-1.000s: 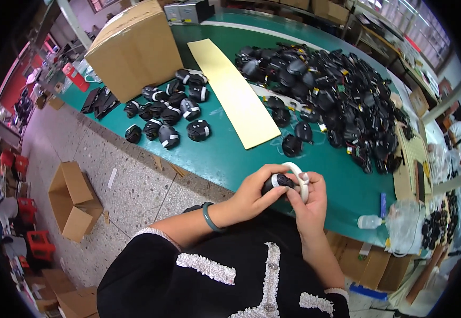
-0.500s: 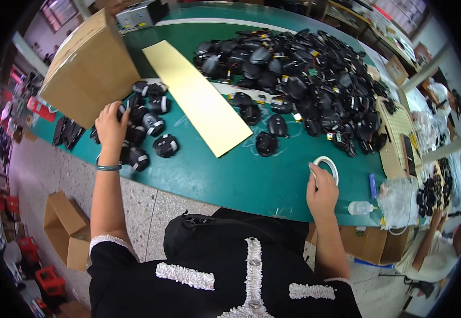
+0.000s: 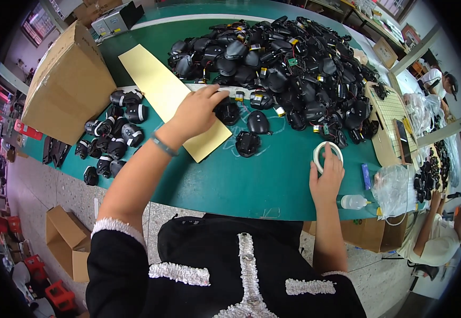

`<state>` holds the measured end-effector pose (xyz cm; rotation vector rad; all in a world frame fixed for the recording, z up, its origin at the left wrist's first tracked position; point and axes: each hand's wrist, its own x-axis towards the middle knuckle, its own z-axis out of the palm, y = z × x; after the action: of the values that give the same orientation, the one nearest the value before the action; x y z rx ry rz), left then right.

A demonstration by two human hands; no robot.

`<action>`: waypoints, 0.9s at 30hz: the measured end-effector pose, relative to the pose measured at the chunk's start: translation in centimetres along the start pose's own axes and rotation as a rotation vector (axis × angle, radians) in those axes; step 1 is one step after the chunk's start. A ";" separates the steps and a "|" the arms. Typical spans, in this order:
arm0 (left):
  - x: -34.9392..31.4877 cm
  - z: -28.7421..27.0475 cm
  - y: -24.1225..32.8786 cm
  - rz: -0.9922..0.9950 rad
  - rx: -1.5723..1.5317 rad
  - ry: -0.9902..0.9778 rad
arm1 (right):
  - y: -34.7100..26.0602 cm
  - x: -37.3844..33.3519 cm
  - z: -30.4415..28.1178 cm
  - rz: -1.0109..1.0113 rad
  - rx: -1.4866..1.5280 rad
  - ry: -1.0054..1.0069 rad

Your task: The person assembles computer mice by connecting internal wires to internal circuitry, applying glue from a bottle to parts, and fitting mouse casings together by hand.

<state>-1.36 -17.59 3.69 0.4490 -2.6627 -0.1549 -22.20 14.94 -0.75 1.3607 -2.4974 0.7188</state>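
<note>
My left hand [image 3: 200, 110] reaches over a long pale yellow board [image 3: 153, 79], fingers stretched out beside a rounded black plastic housing [image 3: 229, 112]. Whether the fingertips touch that housing, I cannot tell. Near it lie two more black housings, one smooth and domed [image 3: 258, 122], the other [image 3: 248, 143] showing its rougher side. At the right, my right hand [image 3: 327, 180] holds a roll of white tape [image 3: 338, 151], its fingers lying across the ring. Several black housings with white strips of tape [image 3: 132, 134] are grouped at the left.
A large heap of black housings with wires [image 3: 278, 74] covers the far middle of the green table [image 3: 214, 185]. A cardboard box [image 3: 66, 85] stands left. A small bottle [image 3: 353, 202], plastic bag [image 3: 392, 185] and gridded board [image 3: 381, 127] are right. Co-workers sit beyond.
My left hand has left the group of taped housings and moved right, across the yellow board. My right hand stays at the tape roll, its fingers now straighter. The view has shifted slightly.
</note>
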 end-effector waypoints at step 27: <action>-6.7 1.5 16.4 -0.205 -0.837 -0.178 | -6.2 -4.3 -2.0 0.518 1.223 -0.426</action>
<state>-0.98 0.15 2.58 0.4234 -2.4092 -1.3487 -14.77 16.23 1.24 1.1211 -2.7902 2.5984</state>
